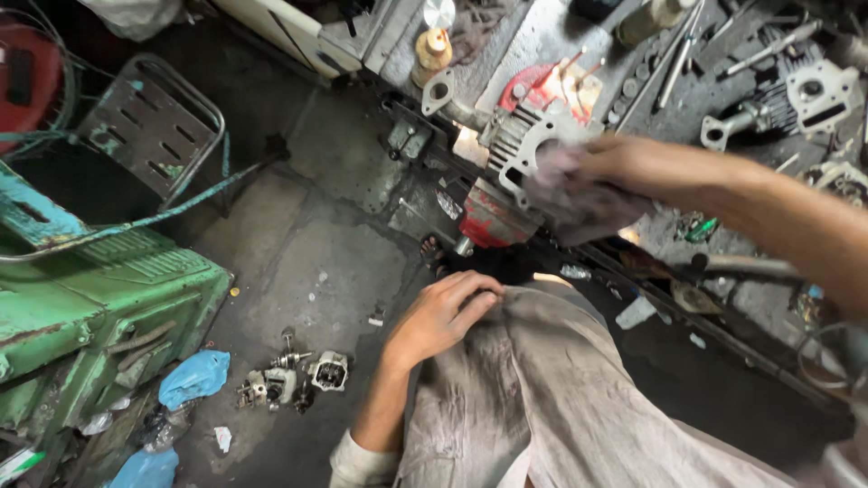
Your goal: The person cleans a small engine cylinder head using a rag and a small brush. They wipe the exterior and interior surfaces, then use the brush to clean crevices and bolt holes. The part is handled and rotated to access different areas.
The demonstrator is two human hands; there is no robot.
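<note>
Right hand (604,163) wipes finned cylinder (520,145), perhaps vise-held.

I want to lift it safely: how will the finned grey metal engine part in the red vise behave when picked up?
The finned metal part looks like solid cast metal, so probably stiff and heavy for its size. Its grimy look suggests a slippery grip. The right hand presses a floppy rag on it; the red vise seems to hold it.

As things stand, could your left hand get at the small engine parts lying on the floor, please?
Probably yes: the left hand rests on the knee, empty, and the engine parts lie on bare floor below it with nothing between, though it may take a bend down.
</note>
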